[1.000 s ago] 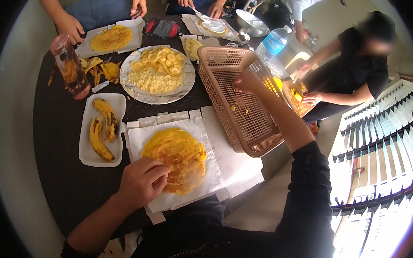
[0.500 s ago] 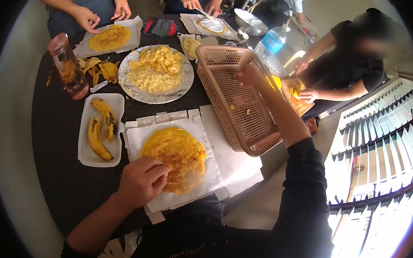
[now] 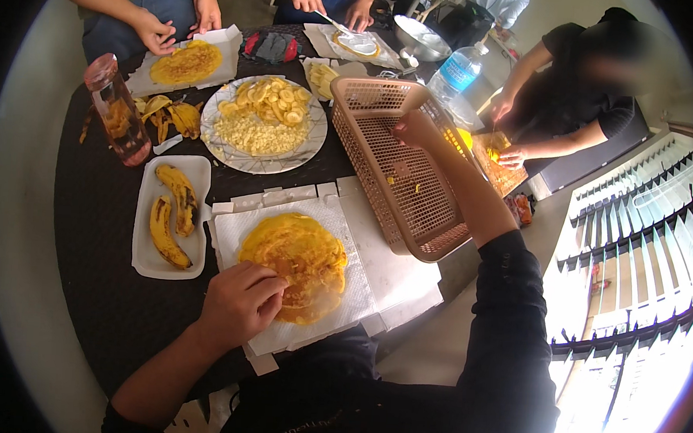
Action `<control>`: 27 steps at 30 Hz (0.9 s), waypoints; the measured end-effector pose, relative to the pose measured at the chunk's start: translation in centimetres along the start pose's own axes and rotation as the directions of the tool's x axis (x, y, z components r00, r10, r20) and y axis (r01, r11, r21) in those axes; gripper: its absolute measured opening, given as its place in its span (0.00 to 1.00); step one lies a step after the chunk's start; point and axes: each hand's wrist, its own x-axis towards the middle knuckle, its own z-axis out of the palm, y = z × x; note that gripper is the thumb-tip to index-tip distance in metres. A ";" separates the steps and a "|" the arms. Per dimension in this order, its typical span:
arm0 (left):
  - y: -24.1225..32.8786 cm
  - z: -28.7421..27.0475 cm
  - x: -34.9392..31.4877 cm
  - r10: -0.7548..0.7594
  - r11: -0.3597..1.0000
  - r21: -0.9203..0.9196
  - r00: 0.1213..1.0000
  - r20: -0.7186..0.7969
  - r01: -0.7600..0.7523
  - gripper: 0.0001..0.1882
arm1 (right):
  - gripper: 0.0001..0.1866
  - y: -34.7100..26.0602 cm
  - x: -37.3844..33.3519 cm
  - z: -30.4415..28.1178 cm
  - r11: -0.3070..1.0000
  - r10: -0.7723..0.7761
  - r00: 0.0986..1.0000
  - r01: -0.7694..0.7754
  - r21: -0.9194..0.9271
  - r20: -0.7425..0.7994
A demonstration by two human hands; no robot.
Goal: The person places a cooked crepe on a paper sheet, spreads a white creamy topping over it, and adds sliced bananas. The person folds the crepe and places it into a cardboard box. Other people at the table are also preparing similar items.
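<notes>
A round, golden, browned pancake [image 3: 301,253] lies on a white paper towel [image 3: 232,230] over flattened white cardboard in front of me. My left hand [image 3: 244,301] is closed at the pancake's lower left edge, thumb and fingers pressed together; whatever is between them is too small to make out. My right arm reaches away over the brown plastic basket [image 3: 397,223], where my right hand [image 3: 414,130] is curled near its far right side. Its fingertips are partly hidden, so I cannot make out what they hold. A few yellow scraps lie on the basket's mesh bottom.
Two bananas [image 3: 176,200] rest in a white foam tray [image 3: 144,261]. Beyond are a plate [image 3: 313,144] of sliced and chopped banana, a pink-lidded bottle [image 3: 117,110], banana peels [image 3: 183,120] and a large water bottle [image 3: 456,72]. Several other people work around the table's far side.
My hands stay almost where they were. At the right, the co-worker's arms and upper body have shifted slightly over the wooden board.
</notes>
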 end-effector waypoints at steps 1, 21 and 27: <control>0.0 0.0 0.0 0.001 1.000 0.002 1.000 0.000 -0.001 0.11 | 0.13 0.0 0.0 0.0 1.000 0.008 0.999 -0.009 -0.009 -0.034; 0.0 -0.1 0.0 0.014 1.000 0.016 1.000 0.005 -0.014 0.10 | 0.10 -1.7 -0.6 -1.6 0.996 0.015 0.995 -0.023 -0.084 -0.098; 0.0 -0.1 -0.1 -0.037 0.999 -0.031 0.999 0.030 0.038 0.10 | 0.12 -7.4 -4.6 -9.3 0.962 -0.105 0.963 0.162 0.220 -0.249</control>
